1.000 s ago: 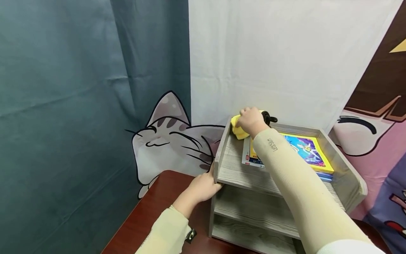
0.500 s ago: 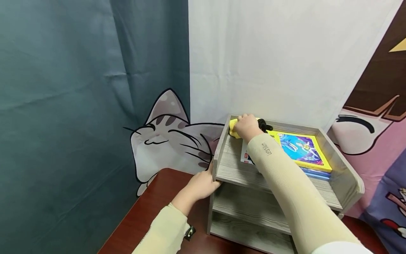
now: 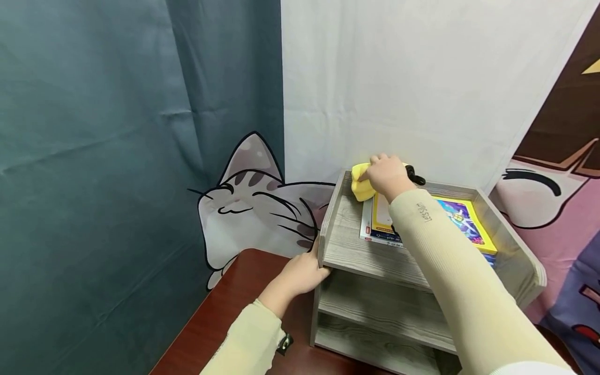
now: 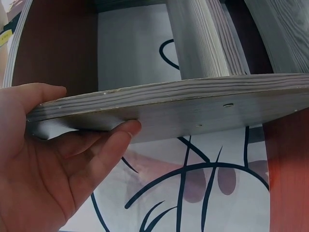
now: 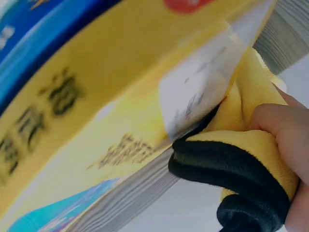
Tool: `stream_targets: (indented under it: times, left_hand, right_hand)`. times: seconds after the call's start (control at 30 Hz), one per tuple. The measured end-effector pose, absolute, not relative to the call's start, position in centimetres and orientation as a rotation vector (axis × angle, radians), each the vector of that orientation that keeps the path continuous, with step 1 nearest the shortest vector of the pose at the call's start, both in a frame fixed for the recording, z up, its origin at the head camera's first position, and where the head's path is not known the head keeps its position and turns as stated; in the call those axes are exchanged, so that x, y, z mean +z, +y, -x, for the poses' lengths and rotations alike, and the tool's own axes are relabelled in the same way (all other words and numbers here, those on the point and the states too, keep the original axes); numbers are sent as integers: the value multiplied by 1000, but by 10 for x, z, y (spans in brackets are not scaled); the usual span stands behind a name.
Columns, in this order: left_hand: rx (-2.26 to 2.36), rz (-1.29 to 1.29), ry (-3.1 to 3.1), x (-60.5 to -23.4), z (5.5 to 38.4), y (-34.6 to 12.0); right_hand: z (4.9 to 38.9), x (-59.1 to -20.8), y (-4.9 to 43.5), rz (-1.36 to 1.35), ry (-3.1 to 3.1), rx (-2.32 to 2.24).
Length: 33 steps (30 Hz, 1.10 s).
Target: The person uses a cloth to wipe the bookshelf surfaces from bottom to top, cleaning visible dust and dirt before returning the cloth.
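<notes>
My right hand [image 3: 389, 174] holds a bunched yellow cloth [image 3: 361, 188] with black parts at the back left of the top tier of a grey wood-grain desk shelf [image 3: 344, 255]. Up close in the right wrist view, thumb and fingers press into the cloth [image 5: 263, 137], and a black fold hangs from it beside the books. My left hand [image 3: 300, 273] grips the shelf's left side. In the left wrist view its thumb lies on one face of the panel [image 4: 164, 116] and its fingers on the other.
Several books [image 3: 464, 216] lie stacked on the top tier, partly behind my right sleeve. Two lower tiers [image 3: 375, 307] are below. A reddish-brown table [image 3: 234, 307] carries the shelf. Curtains printed with a cartoon cat [image 3: 262, 224] hang close behind.
My right hand and the cloth shifted slightly left and down, then back right and up along the shelf's back left area. The left hand has kept its grip on the panel.
</notes>
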<state>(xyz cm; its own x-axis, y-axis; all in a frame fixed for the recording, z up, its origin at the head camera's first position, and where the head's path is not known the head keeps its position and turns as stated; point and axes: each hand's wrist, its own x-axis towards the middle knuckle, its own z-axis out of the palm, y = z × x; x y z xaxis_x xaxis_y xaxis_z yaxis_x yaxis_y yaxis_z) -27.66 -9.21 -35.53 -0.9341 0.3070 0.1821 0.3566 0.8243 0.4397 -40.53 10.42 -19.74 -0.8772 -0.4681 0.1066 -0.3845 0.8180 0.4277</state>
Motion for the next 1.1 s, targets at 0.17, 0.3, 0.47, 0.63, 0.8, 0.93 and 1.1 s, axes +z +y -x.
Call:
stream_targets:
  times: [0.17,0.3,0.47,0.63,0.8,0.93,1.1]
  left_hand:
    - [-754,524,-2893,-356,278,-91]
    - [-765,527,-2889,-356,279,-90]
    - [-775,551,-2889,-357,280,-88]
    - [-782,564,-2885,-357,282,-89]
    - [-754,571,-2880,-356,285,-92]
    - [-760,586,-2884,-358,288,-89]
    - [-792,571,-2907,-360,290,-85]
  right_hand:
    - [401,-193,120,-621,-2811,-388]
    - [400,-196,133,-604,-2857,-255]
    - [400,-199,150,-504,-2953,-84]
    - [399,-204,159,-453,-2938,-151]
    - [397,-220,155,-533,-2878,-407]
    - [393,-226,155,-492,-2851,-565]
    - [390,-226,166,-424,-2863,-654]
